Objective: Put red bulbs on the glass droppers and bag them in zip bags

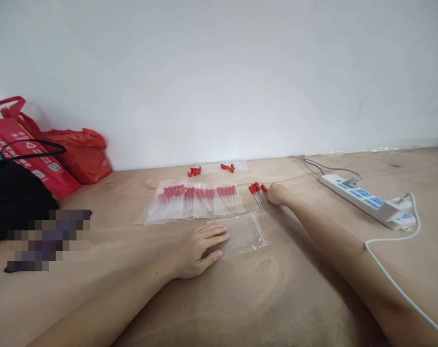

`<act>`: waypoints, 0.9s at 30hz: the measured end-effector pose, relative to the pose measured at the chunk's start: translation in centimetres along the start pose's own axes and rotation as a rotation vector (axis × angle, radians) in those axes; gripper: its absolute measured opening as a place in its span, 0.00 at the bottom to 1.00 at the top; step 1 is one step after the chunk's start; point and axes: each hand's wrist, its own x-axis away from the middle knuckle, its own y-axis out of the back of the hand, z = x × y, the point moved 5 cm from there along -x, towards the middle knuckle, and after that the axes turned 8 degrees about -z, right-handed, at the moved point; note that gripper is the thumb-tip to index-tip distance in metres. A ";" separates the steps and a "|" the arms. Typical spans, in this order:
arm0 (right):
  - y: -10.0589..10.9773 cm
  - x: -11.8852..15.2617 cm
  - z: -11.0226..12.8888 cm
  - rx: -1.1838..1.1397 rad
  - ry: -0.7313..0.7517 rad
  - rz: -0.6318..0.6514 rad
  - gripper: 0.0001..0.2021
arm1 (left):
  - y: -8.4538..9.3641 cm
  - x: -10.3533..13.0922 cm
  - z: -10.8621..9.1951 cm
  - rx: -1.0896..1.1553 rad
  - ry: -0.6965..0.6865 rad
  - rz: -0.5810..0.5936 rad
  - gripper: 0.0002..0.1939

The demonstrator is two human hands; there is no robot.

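Observation:
My left hand (202,248) lies with its fingers apart on the left end of a flat clear zip bag (244,233). Farther right, my right hand (277,194) has its fingers pressed together beside a small group of red-capped clear droppers (257,188); what its fingertips hold, if anything, is hidden. Several clear bags with red-topped droppers inside (200,200) overlap in a row beyond my left hand. Behind them are loose red rubber bulbs (194,171), and more bulbs (228,167) lie by a clear bag near the wall.
A white power strip (366,200) with plugs and a pale cable (388,277) is on the right. Red bags (79,152) and a black bag (16,200) stand at the left, near a blurred-out object (48,241). A white wall (219,82) closes the back.

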 end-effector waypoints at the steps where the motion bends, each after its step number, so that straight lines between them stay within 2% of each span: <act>1: 0.4 0.1 0.1 0.005 -0.006 0.000 0.12 | 0.0 0.0 0.0 0.006 -0.001 -0.005 0.20; 4: 2.2 1.0 0.2 -0.044 -0.031 -0.033 0.21 | -0.1 0.1 0.2 0.025 -0.012 -0.023 0.20; 8: 4.0 4.3 0.3 -0.502 -0.115 -0.095 0.31 | -0.1 0.0 0.3 0.034 -0.021 -0.038 0.20; 11: 3.4 7.1 0.4 -0.739 -0.184 -0.120 0.32 | 0.0 0.0 0.2 0.031 -0.016 -0.033 0.20; 15: 1.6 9.5 0.9 -0.895 -0.257 -0.119 0.29 | 0.0 -0.1 0.1 0.022 -0.001 -0.026 0.21; 18: 0.5 10.4 1.5 -1.043 -0.300 -0.042 0.25 | 0.0 -0.1 0.0 0.016 0.017 -0.034 0.22; 22: -0.1 11.2 2.4 -1.168 -0.300 0.151 0.22 | 0.1 -0.1 0.0 0.027 0.052 -0.052 0.24; 27: -0.4 11.4 2.7 -1.003 -0.199 0.357 0.20 | 0.0 -0.1 0.0 0.042 0.079 -0.029 0.25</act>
